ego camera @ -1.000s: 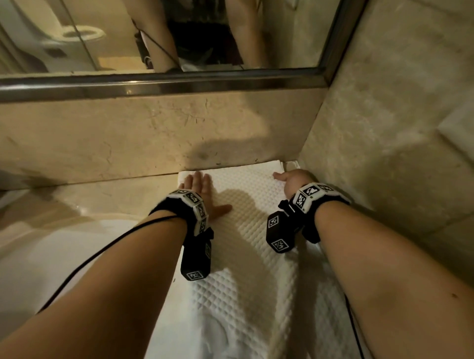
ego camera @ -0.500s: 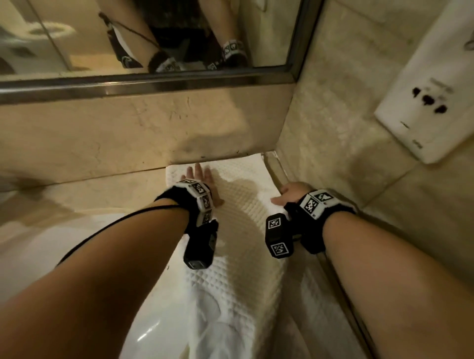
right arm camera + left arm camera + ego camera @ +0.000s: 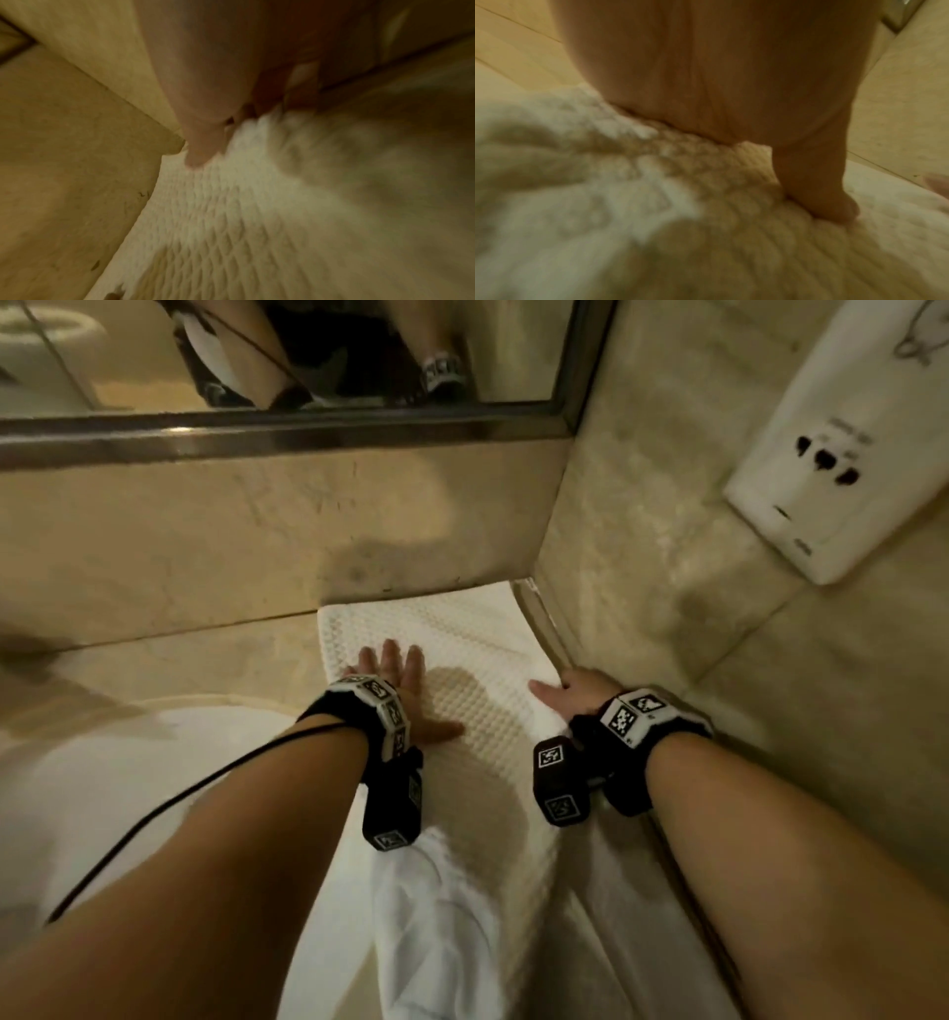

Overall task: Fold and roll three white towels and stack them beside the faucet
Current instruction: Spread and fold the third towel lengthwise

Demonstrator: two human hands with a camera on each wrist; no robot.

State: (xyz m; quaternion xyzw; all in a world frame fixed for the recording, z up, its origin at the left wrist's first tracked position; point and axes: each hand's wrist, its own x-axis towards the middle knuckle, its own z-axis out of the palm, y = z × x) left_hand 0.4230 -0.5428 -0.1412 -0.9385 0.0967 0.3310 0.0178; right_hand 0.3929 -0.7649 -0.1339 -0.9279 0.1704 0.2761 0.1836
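Beige stone forms the counter (image 3: 169, 660) and both walls, with a mirror (image 3: 128, 356) along the back wall at twelve o'clock and a white wall socket plate (image 3: 821, 469) at two o'clock. A white waffle-weave towel (image 3: 488, 737) lies lengthwise on the counter, its far end in the corner where the walls meet, its near end running off toward six o'clock. The left hand (image 3: 405, 690) presses flat on the towel's left side, fingers straight and slightly spread, thumb out. The right hand (image 3: 575, 693) rests at the towel's right edge beside the wall, thumb on the cloth; whether its fingers curl round the edge, I cannot tell.
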